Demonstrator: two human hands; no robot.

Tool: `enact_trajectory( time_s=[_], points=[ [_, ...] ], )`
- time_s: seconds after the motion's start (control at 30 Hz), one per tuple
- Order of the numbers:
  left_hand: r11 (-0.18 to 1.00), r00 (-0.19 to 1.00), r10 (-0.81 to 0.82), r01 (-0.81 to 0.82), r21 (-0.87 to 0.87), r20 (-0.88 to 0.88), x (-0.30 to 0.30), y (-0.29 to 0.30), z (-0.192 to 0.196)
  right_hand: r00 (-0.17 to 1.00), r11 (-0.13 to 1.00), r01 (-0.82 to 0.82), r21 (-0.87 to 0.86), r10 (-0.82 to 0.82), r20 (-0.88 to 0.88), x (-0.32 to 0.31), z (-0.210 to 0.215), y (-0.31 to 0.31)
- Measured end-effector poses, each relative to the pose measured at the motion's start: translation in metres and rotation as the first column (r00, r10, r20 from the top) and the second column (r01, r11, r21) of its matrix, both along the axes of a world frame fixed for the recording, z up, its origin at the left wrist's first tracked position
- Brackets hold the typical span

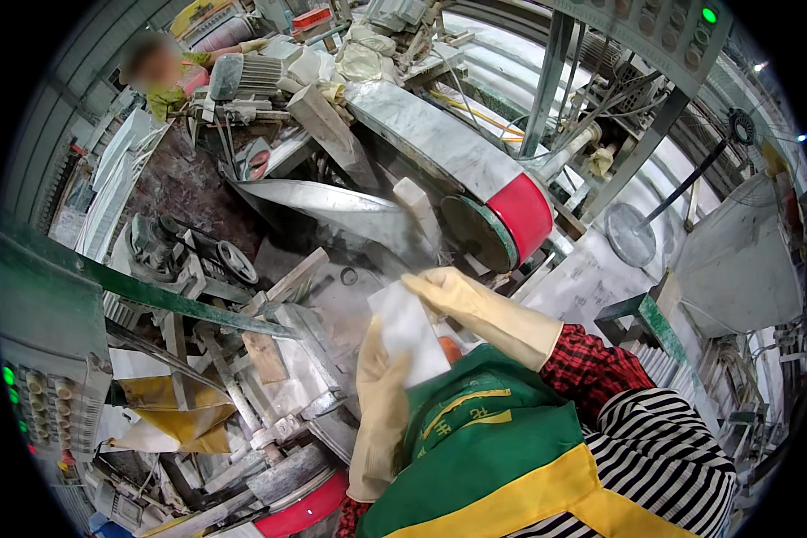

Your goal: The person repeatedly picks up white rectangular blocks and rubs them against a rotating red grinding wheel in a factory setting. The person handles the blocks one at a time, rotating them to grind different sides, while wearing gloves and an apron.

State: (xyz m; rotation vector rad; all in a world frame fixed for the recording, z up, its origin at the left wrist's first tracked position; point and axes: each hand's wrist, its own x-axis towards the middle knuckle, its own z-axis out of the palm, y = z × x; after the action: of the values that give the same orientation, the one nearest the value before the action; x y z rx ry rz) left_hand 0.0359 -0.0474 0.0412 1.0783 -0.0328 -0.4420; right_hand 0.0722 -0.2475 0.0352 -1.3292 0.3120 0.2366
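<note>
Both my hands wear long cream rubber gloves. My left hand (378, 387) grips the lower left edge of a white rectangular stone slab (410, 330). My right hand (448, 291) holds the slab's upper right edge. The slab is tilted and held just in front of a red-rimmed belt wheel (502, 224) of a grinding machine. A wide grey sanding belt (430, 134) runs up and away from that wheel. My green and yellow apron (493, 448) fills the lower middle, with a plaid and striped sleeve at the right.
A green metal beam (152, 291) crosses the left side. A control panel with green lights (40, 394) stands at the far left, another (681, 27) hangs at top right. Another person (166, 72) works at the top left near a motor. Stone slabs lie stacked at the left.
</note>
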Motion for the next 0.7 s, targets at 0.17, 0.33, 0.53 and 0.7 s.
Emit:
enact_trajectory(
  time_s=[0.17, 0.33, 0.53, 0.7],
  points=[
    [0.997, 0.999, -0.029, 0.031, -0.068, 0.032, 0.004, -0.006, 0.01, 1.0, 1.0, 0.006, -0.02, -0.006, 0.025, -0.003, -0.014, -0.009],
    [0.998, 0.998, 0.054, -0.054, -0.037, -0.012, 0.012, -0.007, 0.016, 0.972, 0.973, -0.229, -0.028, 0.23, 0.039, -0.049, -0.018, -0.001],
    [0.977, 0.986, -0.164, 0.161, 0.14, 0.012, 0.034, -0.008, 0.041, 0.972, 0.9, -0.221, 0.374, 0.234, 0.013, -0.062, 0.0, -0.01],
    [0.983, 0.993, -0.079, 0.063, 0.175, 0.087, 0.08, -0.008, -0.016, 0.974, 0.905, -0.18, 0.385, 0.218, -0.059, -0.067, -0.007, -0.016]
  ],
)
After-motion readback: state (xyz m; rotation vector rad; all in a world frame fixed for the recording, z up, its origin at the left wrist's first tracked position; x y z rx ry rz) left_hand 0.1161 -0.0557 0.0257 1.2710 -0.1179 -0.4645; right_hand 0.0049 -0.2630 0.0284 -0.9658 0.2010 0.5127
